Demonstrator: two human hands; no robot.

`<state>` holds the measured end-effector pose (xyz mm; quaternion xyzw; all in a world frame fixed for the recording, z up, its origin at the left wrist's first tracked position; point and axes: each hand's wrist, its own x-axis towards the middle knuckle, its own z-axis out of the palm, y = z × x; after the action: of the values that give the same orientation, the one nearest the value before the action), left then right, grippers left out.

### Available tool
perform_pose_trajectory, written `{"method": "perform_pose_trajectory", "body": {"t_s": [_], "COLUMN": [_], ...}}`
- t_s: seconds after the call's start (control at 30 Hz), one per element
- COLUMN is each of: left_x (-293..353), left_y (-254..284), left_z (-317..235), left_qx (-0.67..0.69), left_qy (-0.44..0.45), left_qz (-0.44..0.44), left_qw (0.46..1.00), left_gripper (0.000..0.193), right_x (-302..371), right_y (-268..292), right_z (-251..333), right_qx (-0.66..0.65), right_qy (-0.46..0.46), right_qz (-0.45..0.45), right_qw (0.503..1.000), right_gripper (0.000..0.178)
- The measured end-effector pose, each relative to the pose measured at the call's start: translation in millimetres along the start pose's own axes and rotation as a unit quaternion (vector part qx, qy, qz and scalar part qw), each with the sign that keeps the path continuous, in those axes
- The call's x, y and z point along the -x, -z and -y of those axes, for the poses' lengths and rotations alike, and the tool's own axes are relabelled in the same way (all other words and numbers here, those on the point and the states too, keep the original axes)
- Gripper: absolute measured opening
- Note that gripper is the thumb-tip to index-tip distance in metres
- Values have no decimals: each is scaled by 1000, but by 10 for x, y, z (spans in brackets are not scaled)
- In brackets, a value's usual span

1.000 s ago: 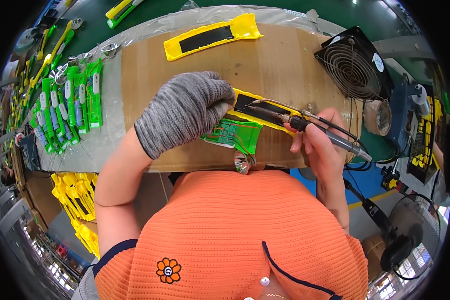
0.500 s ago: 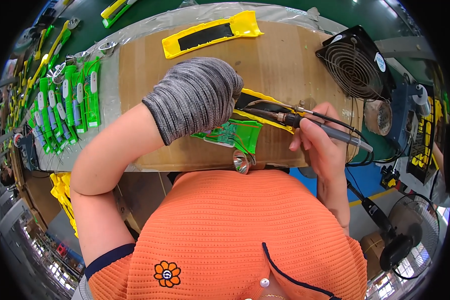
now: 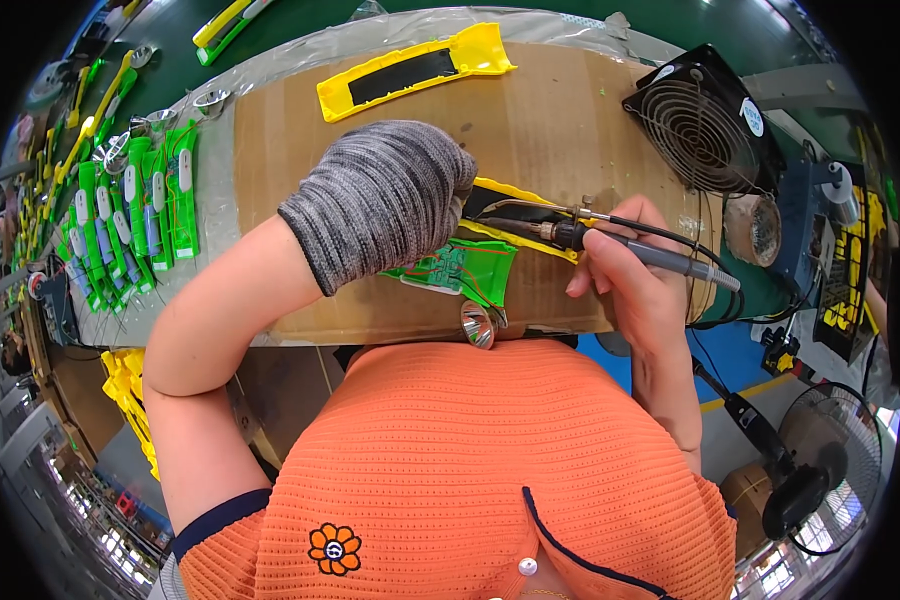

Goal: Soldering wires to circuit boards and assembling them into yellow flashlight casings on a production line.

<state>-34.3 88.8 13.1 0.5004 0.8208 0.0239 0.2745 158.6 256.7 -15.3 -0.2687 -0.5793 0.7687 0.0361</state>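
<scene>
My left hand (image 3: 410,195), in a grey striped knit glove, is curled in at the left end of a yellow plastic casing half (image 3: 518,196) with a black lining. Its fingertips are hidden, so what they pinch cannot be made out. A soldering iron (image 3: 660,258) with a thin metal tube fixed along it is gripped in my bare right hand (image 3: 635,265). The iron's tip points left over the casing, close to my glove. Just below lies a green casing half (image 3: 492,262) with a circuit board and red wires, partly under my left hand. A small reflector cup (image 3: 477,325) sits at the table's near edge.
Another yellow casing half (image 3: 400,80) lies at the back of the cardboard sheet (image 3: 560,110). Several green casings (image 3: 182,190) stand in a row at left. A black fan (image 3: 705,125) and a round tape-like roll (image 3: 753,228) are at right, with cables near my right hand.
The whole view has shifted slightly left. Both hands, the soldering iron and the casing halves keep nearly the same places relative to each other.
</scene>
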Motion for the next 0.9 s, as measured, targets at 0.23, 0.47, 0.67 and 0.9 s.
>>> {"method": "perform_pose_trajectory", "body": {"t_s": [0.23,0.47,0.67,0.9], "left_x": [11,6,7,22], "left_y": [0,2,31,37], "left_z": [-10,0,-41,-58], "left_qx": [17,-11,0,-12], "left_qy": [0,-8,14,18], "left_qz": [-7,5,16,7], "left_qw": [1000,1000,1000,1000], "left_gripper": [13,14,13,13], "right_x": [-16,15,138,261], "right_y": [11,139,192,290], "right_z": [-21,-116,-140,-169], "right_qx": [-24,-103,-119,-69], "right_qy": [-3,50,87,114], "right_qz": [7,14,-6,-34], "right_qw": [1000,993,989,990], "right_gripper": [14,12,11,13]}}
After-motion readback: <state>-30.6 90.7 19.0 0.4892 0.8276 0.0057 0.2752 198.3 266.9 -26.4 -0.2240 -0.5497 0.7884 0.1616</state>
